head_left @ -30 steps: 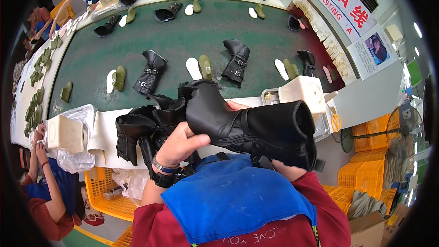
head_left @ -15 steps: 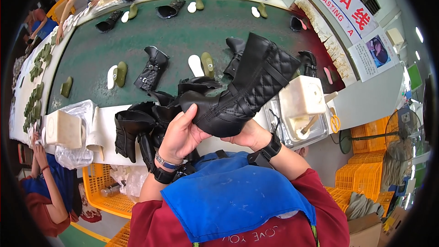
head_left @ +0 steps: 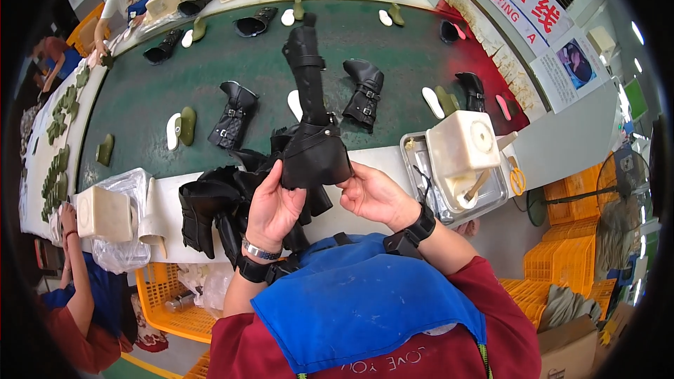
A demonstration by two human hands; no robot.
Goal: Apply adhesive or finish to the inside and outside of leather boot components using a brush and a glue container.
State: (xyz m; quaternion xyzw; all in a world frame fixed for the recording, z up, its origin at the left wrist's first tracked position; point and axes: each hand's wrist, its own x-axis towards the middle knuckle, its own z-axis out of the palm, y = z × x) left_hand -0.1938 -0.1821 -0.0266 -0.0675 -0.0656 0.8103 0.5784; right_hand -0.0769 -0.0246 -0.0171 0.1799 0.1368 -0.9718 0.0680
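Observation:
A black quilted boot (head_left: 312,158) with straps is held up in front of me between both hands. Its shaft points away over the green surface, and its rounded foot end faces me. The fingers of my left hand (head_left: 276,203) close on the lower left side, thumb on the near face. On the other lower side, my right hand (head_left: 375,195) pinches the edge with thumb and fingertips. A heap of black boots (head_left: 207,203) lies on the white ledge just left of and beneath the held one.
Beyond, the green surface (head_left: 203,42) carries boots (head_left: 235,114), white insoles (head_left: 173,131) and olive pieces (head_left: 186,126). To the right, a beige container (head_left: 463,144) sits on a metal tray (head_left: 502,200) near orange-handled scissors (head_left: 517,181). Another beige container (head_left: 102,214) and a co-worker's hand (head_left: 68,221) are at left.
The boot has been turned from slanting rightward, side showing, to pointing straight away with its foot end toward me. My right hand has moved from beneath it to its right edge.

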